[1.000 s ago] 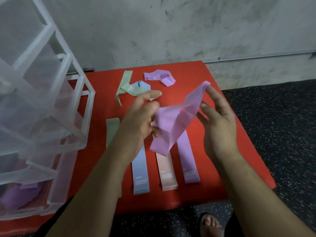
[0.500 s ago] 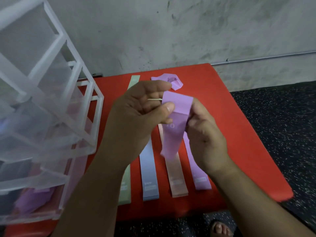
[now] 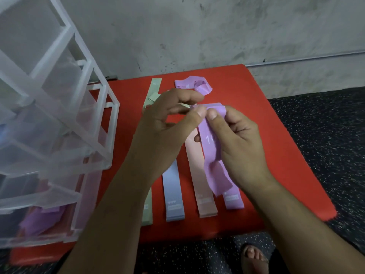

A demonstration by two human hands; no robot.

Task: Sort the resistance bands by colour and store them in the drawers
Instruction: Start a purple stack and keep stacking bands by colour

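A folded purple band hangs above the red mat, held by both hands. My left hand pinches its top edge between thumb and forefinger. My right hand grips the band with curled fingers, thumb on its top. Flat on the mat below lie a green band, a blue band, a pink band and a purple band. A crumpled purple band and another green band lie at the mat's far side. The clear drawer unit stands at left; its bottom drawer holds purple bands.
A grey concrete wall rises right behind the mat. Dark speckled floor lies to the right and in front. A bare foot shows at the bottom edge, near the mat's front.
The purple band went from spread wide between my hands to folded into a narrow strip. Both hands came together at its top edge. The view shifted closer and slightly left.
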